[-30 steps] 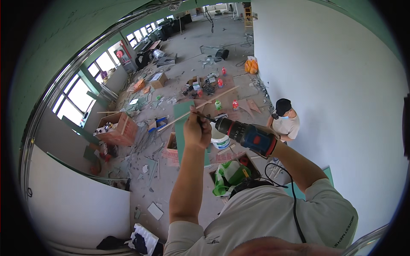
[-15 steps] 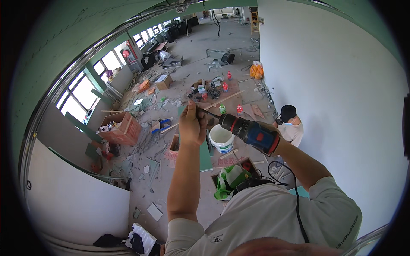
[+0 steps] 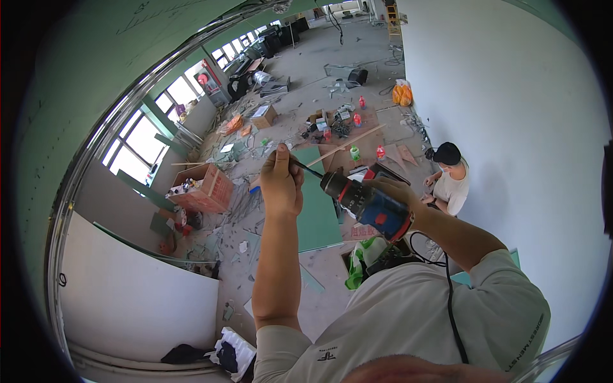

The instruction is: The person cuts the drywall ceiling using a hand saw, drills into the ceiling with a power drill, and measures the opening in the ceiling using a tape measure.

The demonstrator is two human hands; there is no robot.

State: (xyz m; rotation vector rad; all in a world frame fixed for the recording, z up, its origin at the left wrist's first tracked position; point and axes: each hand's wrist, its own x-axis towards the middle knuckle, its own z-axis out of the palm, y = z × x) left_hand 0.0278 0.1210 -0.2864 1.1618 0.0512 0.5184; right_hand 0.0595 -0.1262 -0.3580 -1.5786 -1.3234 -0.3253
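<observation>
A blue and black cordless drill (image 3: 377,207) with a red ring hangs in front of me, pointing up and to the left. My right hand (image 3: 399,195) is wrapped round its rear and grip, which is partly hidden. A thin dark drill bit (image 3: 310,170) runs from the chuck to my left hand (image 3: 281,182). That hand is raised, thumb up, with its fingers closed round the front end of the bit. Whether a small screw is also between those fingers cannot be seen.
A person (image 3: 450,175) in a black cap is at the right, beside the white wall (image 3: 511,115). Below lie a green board (image 3: 313,223), a large carton (image 3: 201,188), bottles and scattered debris. Metal track (image 3: 96,137) curves along the upper left under a green panel (image 3: 70,96).
The whole scene has shifted rightward in view. The drill's tail has dipped slightly while the left hand stays at the bit. The white bucket no longer shows; more of the green board does.
</observation>
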